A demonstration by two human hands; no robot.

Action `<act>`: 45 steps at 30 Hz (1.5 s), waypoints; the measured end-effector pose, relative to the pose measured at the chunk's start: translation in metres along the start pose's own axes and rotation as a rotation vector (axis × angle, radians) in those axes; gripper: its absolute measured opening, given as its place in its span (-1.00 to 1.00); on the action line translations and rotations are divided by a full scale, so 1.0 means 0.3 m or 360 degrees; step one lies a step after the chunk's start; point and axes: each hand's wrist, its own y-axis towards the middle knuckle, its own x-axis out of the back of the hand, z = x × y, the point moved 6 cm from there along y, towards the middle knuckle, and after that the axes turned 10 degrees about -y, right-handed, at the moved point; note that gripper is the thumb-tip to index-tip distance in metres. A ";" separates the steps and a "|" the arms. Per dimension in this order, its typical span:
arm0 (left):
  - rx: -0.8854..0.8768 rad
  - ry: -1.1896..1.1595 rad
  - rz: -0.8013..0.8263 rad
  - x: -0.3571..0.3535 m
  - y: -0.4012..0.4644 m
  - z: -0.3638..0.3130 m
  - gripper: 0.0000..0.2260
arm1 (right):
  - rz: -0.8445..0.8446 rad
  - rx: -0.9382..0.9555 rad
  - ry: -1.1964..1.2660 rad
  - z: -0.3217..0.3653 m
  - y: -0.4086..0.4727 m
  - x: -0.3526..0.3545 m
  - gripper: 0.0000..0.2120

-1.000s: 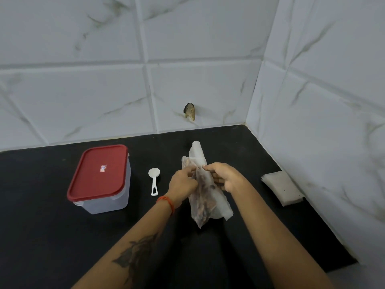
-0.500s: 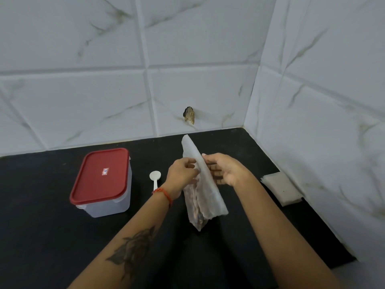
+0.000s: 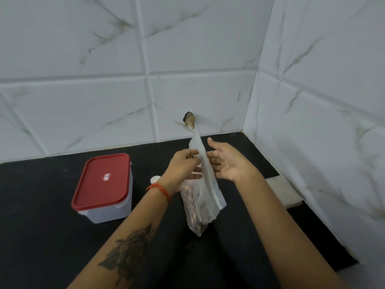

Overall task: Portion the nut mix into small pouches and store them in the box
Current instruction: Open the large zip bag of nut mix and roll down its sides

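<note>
Since a moment ago the right hand (image 3: 229, 163) has let go and spread flat beside the bag, whose top now stands taller. The thin, crinkled clear bag of nuts (image 3: 198, 205) hangs over the black table's (image 3: 41, 226) middle, the left hand (image 3: 183, 163) in a pinching grip on its upper strip. Left: a frosted plastic box (image 3: 108, 209) with a red lid (image 3: 102, 180), its label unreadable. Flat pale pouches (image 3: 285, 190) lie along the right edge.

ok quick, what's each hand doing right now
Left hand: fingers pinching the upper part of the nut bag, holding it up.
Right hand: open, holding nothing.
</note>
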 end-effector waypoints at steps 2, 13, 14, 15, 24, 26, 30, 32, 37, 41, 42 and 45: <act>0.0013 -0.0054 0.0002 0.000 -0.009 -0.008 -0.72 | -0.0024 0.0028 -0.0011 0.012 -0.009 0.000 -0.49; -0.0078 0.0010 -0.0078 0.023 -0.006 -0.066 -0.72 | 0.0000 0.0252 -0.0022 0.114 -0.073 -0.018 -0.37; -0.0092 0.0018 -0.0084 0.025 -0.005 -0.071 -0.70 | -0.0008 0.0261 -0.0027 0.119 -0.074 -0.018 -0.37; -0.0115 0.0013 -0.0086 0.025 -0.007 -0.077 -0.68 | -0.0018 0.0263 -0.0030 0.122 -0.074 -0.018 -0.38; -0.0112 -0.0086 0.0001 0.029 -0.017 -0.110 -0.79 | -0.0086 0.0257 -0.0146 0.118 -0.065 -0.026 -0.54; -0.0079 -0.0146 0.0032 0.022 -0.025 -0.117 -0.79 | -0.0170 0.0269 -0.0133 0.119 -0.054 -0.026 -0.69; -0.0047 -0.0203 0.0081 0.024 -0.028 -0.121 -0.79 | -0.0266 0.0363 -0.0190 0.133 -0.029 -0.040 -0.91; -0.0030 -0.0199 0.0117 0.025 -0.028 -0.119 -0.80 | -0.0283 0.0403 -0.0272 0.140 -0.026 -0.043 -0.85; -0.0081 0.0007 -0.0136 0.067 0.004 -0.108 -0.64 | -0.0359 0.0450 -0.0308 0.155 -0.023 -0.026 -0.89; -0.0308 0.0400 -0.0353 0.096 0.044 -0.154 -0.54 | -0.0222 0.0453 -0.0341 0.147 -0.023 -0.044 -0.86; -0.0369 0.0492 -0.0387 0.100 0.058 -0.167 -0.59 | -0.0191 0.0463 -0.0358 0.147 -0.027 -0.049 -0.86; -0.0475 0.0573 -0.0496 0.121 0.096 -0.192 -0.86 | -0.0192 0.0447 -0.0410 0.140 -0.026 -0.042 -0.86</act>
